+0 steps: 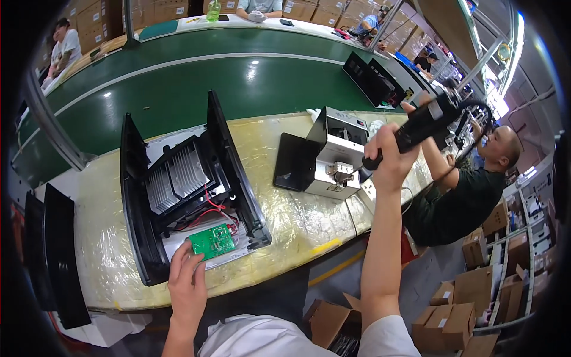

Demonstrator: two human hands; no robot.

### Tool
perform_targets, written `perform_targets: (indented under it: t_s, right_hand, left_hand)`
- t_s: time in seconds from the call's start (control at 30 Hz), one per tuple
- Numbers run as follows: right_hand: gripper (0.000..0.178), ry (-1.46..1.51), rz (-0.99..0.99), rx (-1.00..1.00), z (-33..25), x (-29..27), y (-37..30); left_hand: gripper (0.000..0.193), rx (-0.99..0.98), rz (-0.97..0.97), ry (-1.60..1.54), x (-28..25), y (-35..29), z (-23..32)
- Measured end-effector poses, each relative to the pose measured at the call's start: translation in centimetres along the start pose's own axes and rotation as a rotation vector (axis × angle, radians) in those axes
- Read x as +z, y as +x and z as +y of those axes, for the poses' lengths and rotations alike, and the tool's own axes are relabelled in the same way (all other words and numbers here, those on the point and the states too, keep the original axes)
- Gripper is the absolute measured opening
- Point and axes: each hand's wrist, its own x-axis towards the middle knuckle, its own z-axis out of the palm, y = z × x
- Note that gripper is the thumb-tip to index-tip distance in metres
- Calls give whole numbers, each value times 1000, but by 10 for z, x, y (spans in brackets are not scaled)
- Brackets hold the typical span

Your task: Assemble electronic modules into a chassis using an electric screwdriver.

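Observation:
My right hand (389, 156) is wrapped round a black corded electric screwdriver (423, 123), raised at the right. Its lower end points down and left toward a white box-shaped screw feeder (324, 169) on the bench. My left hand (187, 279) has its fingers closed on the left edge of a green circuit board (214, 243). The board lies at the near end of an open black housing (134, 208), with red wires (208, 208) running from it. Inside the housing sits a finned metal heat sink (178, 183). The screwdriver's tip is hard to make out by the feeder.
Yellowish film covers the bench (291, 220). A green conveyor belt (238, 80) runs behind it. More black panels (56, 256) stand at the left, and another black housing (375, 80) is on the belt. A co-worker (464, 196) sits at the right, near cardboard boxes (446, 324).

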Motion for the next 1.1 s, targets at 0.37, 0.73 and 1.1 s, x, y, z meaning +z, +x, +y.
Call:
perform_targets:
  t_s: [0.37,0.73,1.1]
  right_hand:
    - [45,-130,-8,96,-9,8,13]
    - [63,615,-328,-132,-103,46,-61]
    - [61,753,-302,-82,-105,66,-82]
  left_hand:
    - [14,102,102,79,8,-5,-7]
    - [30,28,-274,-514,19,27,96]
    - [17,158,-249,-410,23,28,86]
